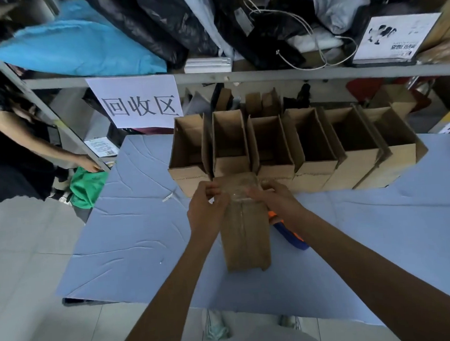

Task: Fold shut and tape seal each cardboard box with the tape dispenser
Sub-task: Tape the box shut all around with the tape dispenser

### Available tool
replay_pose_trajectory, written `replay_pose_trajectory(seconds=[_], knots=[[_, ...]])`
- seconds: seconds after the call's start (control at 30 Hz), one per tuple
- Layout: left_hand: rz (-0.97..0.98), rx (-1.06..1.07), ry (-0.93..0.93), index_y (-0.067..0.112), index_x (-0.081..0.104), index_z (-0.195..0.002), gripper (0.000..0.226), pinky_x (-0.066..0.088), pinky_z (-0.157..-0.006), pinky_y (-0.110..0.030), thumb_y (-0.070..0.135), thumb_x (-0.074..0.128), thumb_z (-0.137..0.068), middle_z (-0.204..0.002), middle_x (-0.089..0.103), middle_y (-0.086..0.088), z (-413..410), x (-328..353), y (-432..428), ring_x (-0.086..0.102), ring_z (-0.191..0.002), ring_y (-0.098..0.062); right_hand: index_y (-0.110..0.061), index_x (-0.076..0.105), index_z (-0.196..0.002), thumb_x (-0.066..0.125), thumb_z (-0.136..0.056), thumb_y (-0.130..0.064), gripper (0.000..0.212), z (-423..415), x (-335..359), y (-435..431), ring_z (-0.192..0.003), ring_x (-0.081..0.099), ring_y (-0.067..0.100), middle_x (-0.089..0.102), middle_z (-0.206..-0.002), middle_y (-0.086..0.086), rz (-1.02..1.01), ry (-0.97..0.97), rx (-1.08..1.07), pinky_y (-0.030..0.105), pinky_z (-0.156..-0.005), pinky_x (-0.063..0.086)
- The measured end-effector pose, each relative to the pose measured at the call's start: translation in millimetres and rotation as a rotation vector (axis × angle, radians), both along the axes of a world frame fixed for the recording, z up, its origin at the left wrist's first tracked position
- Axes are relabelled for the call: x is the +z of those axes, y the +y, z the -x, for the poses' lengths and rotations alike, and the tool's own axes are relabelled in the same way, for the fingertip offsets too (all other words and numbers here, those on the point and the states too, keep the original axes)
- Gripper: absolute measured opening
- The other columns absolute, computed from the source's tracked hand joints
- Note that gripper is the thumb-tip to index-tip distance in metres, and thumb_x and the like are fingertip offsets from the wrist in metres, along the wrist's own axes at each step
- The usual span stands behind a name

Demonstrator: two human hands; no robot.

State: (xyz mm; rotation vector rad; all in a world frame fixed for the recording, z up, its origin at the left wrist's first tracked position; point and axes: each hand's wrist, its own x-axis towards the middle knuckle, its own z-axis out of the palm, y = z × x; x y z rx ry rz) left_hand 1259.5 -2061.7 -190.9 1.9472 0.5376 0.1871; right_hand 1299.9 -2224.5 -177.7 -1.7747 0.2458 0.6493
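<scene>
Box (245, 237): plain brown corrugated card, long rectangular block, flaps folded shut, lying mid-table on blue table (132, 228), whose cover is creased. Glossy clear tape (240, 195) runs along the top seam and wraps over the far end.

Left hand (207, 207): fingers curled, gripping the box's far left corner. Right hand (271, 197): on the far right corner, fingertips on the tape. Pressing flat or pinching, can't tell, it's blurred.

Dispenser (291, 233): orange and blue plastic, just right of the box, mostly hidden under the right forearm.

Behind, touching side by side: row of open boxes (314, 149), flaps up, insides dark. White paper sign (138, 104) hangs off the grey metal shelf (291, 74).
</scene>
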Motion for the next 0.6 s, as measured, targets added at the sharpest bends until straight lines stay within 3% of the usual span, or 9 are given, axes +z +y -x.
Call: replay_pose_trajectory(seconds=[0.13, 0.27, 0.37, 0.43, 0.5, 0.57, 0.6], knots=[[0.091, -0.004, 0.059, 0.028, 0.058, -0.1, 0.018, 0.041, -0.074, -0.02, 0.016, 0.062, -0.087, -0.092, 0.061, 0.018, -7.7, 3.4, 3.0, 0.056, -0.087, -0.001, -0.009, 0.063, -0.111, 0.066, -0.086, -0.032, 0.034, -5.8, 7.1, 0.4, -0.082, 0.069, 0.024, 0.069, -0.099, 0.011, -0.079, -0.027, 0.0, 0.034, -0.061, 0.058], [0.113, 0.013, 0.046, 0.032, 0.058, -0.097, 0.023, 0.04, -0.074, -0.018, 0.011, 0.059, -0.088, -0.088, 0.061, 0.019, -8.3, 7.2, -0.1, 0.055, -0.084, 0.003, 0.002, 0.063, -0.107, 0.058, -0.092, -0.025, 0.031, -9.3, 7.0, -3.4, -0.076, 0.069, 0.026, 0.069, -0.094, 0.018, -0.082, -0.03, 0.058, 0.032, -0.053, 0.053], [0.029, 0.032, 0.004, 0.034, 0.054, -0.099, 0.017, 0.041, -0.08, -0.022, 0.018, 0.053, -0.094, -0.091, 0.058, 0.021, -4.1, 7.8, -6.8, 0.056, -0.088, 0.0, -0.005, 0.06, -0.114, 0.052, -0.095, -0.031, 0.034, -5.6, 11.3, -6.4, -0.091, 0.065, 0.027, 0.066, -0.105, 0.015, -0.096, -0.023, 0.128, 0.037, -0.067, 0.055], [0.075, 0.028, -0.027, 0.035, 0.052, -0.108, 0.016, 0.043, -0.089, -0.024, 0.025, 0.053, -0.096, -0.108, 0.052, 0.016, -1.2, 7.0, -8.1, 0.055, -0.101, -0.005, -0.016, 0.053, -0.126, 0.05, -0.095, -0.037, 0.038, 1.4, 6.9, -12.0, -0.106, 0.059, 0.024, 0.061, -0.116, 0.005, -0.105, -0.032, 0.156, 0.036, -0.081, 0.053], [0.208, -0.029, -0.031, 0.032, 0.048, -0.119, 0.037, 0.045, -0.091, -0.023, 0.026, 0.066, -0.087, -0.121, 0.042, 0.009, 6.0, 4.0, -9.2, 0.051, -0.107, -0.007, -0.021, 0.041, -0.137, 0.059, -0.093, -0.026, 0.048, 15.7, -3.3, -18.0, -0.113, 0.058, 0.02, 0.06, -0.12, -0.002, -0.08, -0.127, 0.245, 0.029, -0.086, 0.052], [0.278, -0.127, -0.053, 0.027, 0.043, -0.127, 0.065, 0.049, -0.09, -0.023, 0.02, 0.079, -0.073, -0.122, 0.047, 0.01, 17.8, -1.7, -14.3, 0.052, -0.11, -0.008, -0.016, 0.035, -0.141, 0.065, -0.088, -0.011, 0.061, 27.2, -25.0, -23.9, -0.11, 0.059, 0.019, 0.06, -0.117, 0.002, -0.044, -0.21, 0.283, 0.021, -0.084, 0.052], [0.286, -0.146, -0.063, 0.03, 0.041, -0.127, 0.072, 0.051, -0.091, -0.026, 0.016, 0.08, -0.068, -0.12, 0.05, 0.013, 24.8, -5.8, -17.5, 0.054, -0.11, -0.008, -0.014, 0.038, -0.138, 0.067, -0.086, -0.013, 0.059, 36.3, -29.1, -26.7, -0.107, 0.06, 0.02, 0.06, -0.112, 0.002, -0.031, -0.274, 0.283, 0.018, -0.08, 0.052]])
